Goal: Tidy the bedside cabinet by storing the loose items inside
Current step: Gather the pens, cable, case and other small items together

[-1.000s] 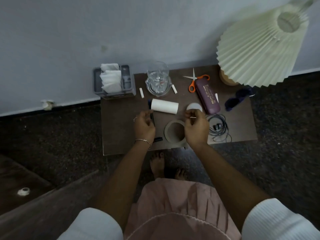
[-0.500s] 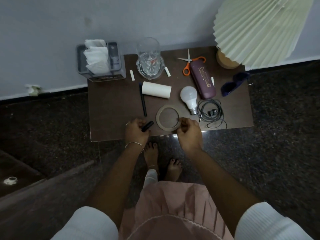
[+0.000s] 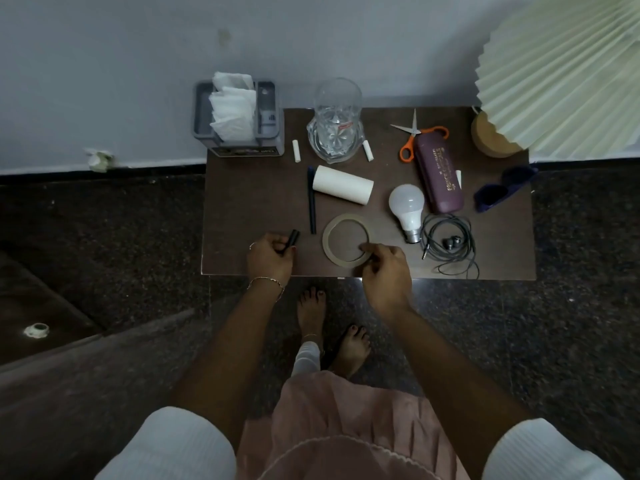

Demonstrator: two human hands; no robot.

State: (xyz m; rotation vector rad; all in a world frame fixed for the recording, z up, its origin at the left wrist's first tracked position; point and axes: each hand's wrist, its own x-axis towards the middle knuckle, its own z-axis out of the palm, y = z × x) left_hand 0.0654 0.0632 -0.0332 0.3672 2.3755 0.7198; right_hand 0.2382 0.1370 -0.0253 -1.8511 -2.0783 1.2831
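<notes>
The dark wooden bedside cabinet top [image 3: 242, 202] carries loose items. My left hand [image 3: 270, 258] grips a short black cap-like piece [image 3: 292, 239] near the front left edge. My right hand [image 3: 384, 271] has its thumb and curled fingers pinching the near right rim of a flat tape ring [image 3: 346, 217], which lies on the top. Behind the hands lie a black pen [image 3: 311, 202], a white paper roll [image 3: 343, 185], a light bulb [image 3: 407, 202], coiled earphones [image 3: 450, 240], a purple glasses case [image 3: 438, 174], orange scissors [image 3: 408, 143] and dark sunglasses [image 3: 502, 190].
At the back stand a grey tissue holder [image 3: 239, 119], a clear glass [image 3: 337, 119] with two small white sticks beside it, and a lamp with a pleated shade [image 3: 561, 64] overhanging the right corner. My bare feet stand on the dark floor before the cabinet.
Both hands drew back from the middle of the top to its front edge, uncovering the bulb and the ring. The left hand has moved slightly left with the black piece.
</notes>
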